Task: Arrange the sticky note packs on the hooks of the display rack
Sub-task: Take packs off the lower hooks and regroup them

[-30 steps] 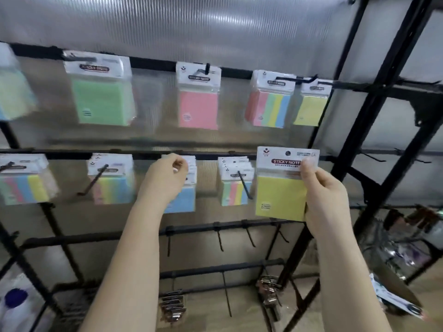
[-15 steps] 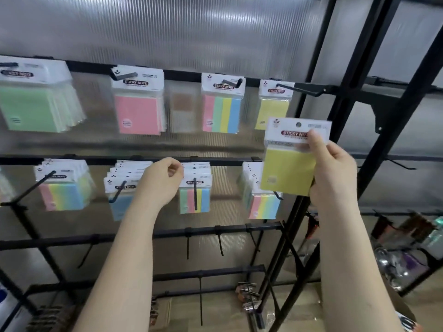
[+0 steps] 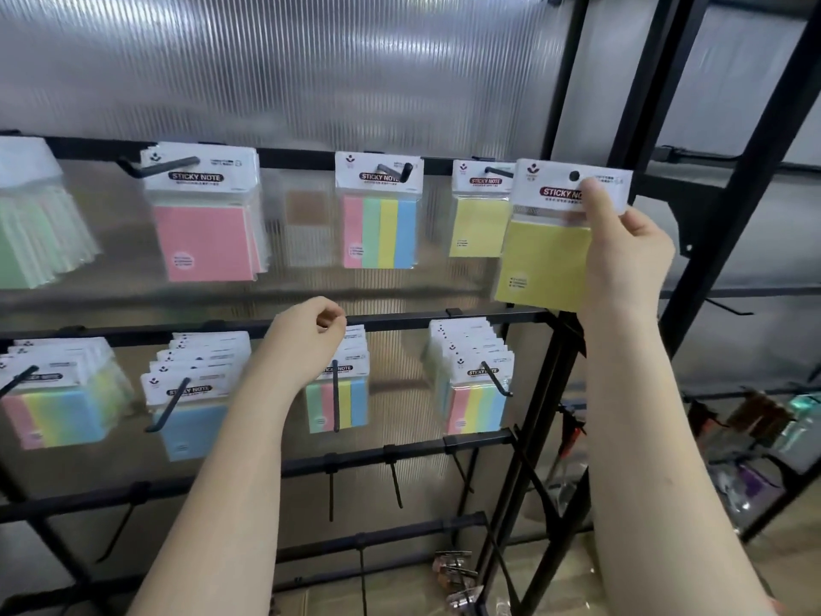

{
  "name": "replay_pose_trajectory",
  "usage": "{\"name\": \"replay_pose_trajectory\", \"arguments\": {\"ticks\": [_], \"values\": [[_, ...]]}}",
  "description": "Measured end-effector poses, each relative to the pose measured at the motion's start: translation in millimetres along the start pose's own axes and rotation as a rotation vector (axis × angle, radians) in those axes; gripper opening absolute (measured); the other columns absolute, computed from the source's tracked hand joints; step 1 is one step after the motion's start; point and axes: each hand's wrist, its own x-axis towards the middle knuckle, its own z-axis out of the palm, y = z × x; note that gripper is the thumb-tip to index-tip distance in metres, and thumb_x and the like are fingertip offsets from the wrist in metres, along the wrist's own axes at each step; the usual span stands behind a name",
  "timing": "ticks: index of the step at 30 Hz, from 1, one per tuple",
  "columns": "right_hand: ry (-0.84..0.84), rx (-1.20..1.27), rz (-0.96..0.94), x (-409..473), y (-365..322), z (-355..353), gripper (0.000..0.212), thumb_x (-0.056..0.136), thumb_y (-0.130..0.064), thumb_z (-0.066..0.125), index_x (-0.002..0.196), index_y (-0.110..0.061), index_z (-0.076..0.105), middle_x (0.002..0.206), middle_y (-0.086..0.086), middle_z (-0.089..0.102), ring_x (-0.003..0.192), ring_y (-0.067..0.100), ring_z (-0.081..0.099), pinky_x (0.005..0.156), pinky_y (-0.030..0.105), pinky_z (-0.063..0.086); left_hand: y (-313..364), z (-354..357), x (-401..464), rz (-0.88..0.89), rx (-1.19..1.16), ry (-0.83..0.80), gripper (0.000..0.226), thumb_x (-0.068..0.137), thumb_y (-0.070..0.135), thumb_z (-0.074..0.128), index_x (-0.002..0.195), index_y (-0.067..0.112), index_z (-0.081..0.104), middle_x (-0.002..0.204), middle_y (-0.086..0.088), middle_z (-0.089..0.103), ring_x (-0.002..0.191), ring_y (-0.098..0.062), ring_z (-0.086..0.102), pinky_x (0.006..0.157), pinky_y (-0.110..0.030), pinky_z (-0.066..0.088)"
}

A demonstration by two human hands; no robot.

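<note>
Hanging is the step in hand: the right hand [image 3: 622,255] pinches a yellow pack [image 3: 548,260] by its header, just right of the hung yellow pack [image 3: 479,215] on the top rail. Next, its punched hole must meet that hook [image 3: 497,172]. Left hand [image 3: 306,344] is loosely curled, empty, before the middle rail [image 3: 400,320]. Ribbed translucent panel [image 3: 311,60] backs the rack.

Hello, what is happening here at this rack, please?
A person is stocking a display rack with sticky note packs. The right hand pinches a yellow pack by its header card, beside the yellow pack hanging on the top row. The left hand, loosely curled, holds nothing near the lower packs.
</note>
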Motion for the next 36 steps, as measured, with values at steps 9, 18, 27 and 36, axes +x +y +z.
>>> {"name": "replay_pose_trajectory", "arguments": {"ticks": [9, 18, 27, 36], "values": [[0.008, -0.051, 0.022, -3, 1, -4, 0.019, 0.085, -0.032, 0.069, 0.074, -0.016, 0.068, 0.071, -0.004, 0.067, 0.061, 0.01, 0.059, 0.056, 0.021, 0.048, -7, 7, 8, 0.008, 0.048, -0.022, 0.018, 0.095, 0.023, 0.048, 0.107, 0.021, 0.061, 0.099, 0.01, 0.058, 0.092, -0.009, 0.053, 0.075, -0.026, 0.039], [0.015, -0.032, 0.007, 1, -3, -2, 0.017, 0.086, -0.03, 0.067, 0.073, -0.019, 0.07, 0.074, -0.007, 0.07, 0.063, 0.009, 0.062, 0.061, 0.023, 0.049, -12, 12, 10, 0.03, 0.078, -0.045, 0.018, 0.096, 0.025, 0.047, 0.108, 0.022, 0.06, 0.096, 0.011, 0.055, 0.09, -0.008, 0.051, 0.073, -0.025, 0.037], [-0.011, -0.111, 0.03, 16, 14, 10, 0.029, 0.082, -0.027, 0.068, 0.068, -0.004, 0.06, 0.064, 0.005, 0.049, 0.055, 0.015, 0.038, 0.052, 0.023, 0.031, -22, 16, 14, 0.039, 0.169, -0.057, 0.019, 0.095, 0.026, 0.047, 0.107, 0.022, 0.061, 0.1, 0.007, 0.058, 0.091, -0.012, 0.054, 0.071, -0.027, 0.041], [-0.077, -0.189, 0.138, 61, 44, 55, 0.023, 0.085, -0.035, 0.068, 0.074, -0.014, 0.064, 0.071, -0.004, 0.06, 0.067, 0.012, 0.049, 0.064, 0.025, 0.041, -21, 13, 17, 0.051, 0.148, -0.047, 0.016, 0.095, 0.025, 0.047, 0.104, 0.022, 0.06, 0.102, 0.008, 0.057, 0.094, -0.011, 0.053, 0.071, -0.025, 0.039]]}}
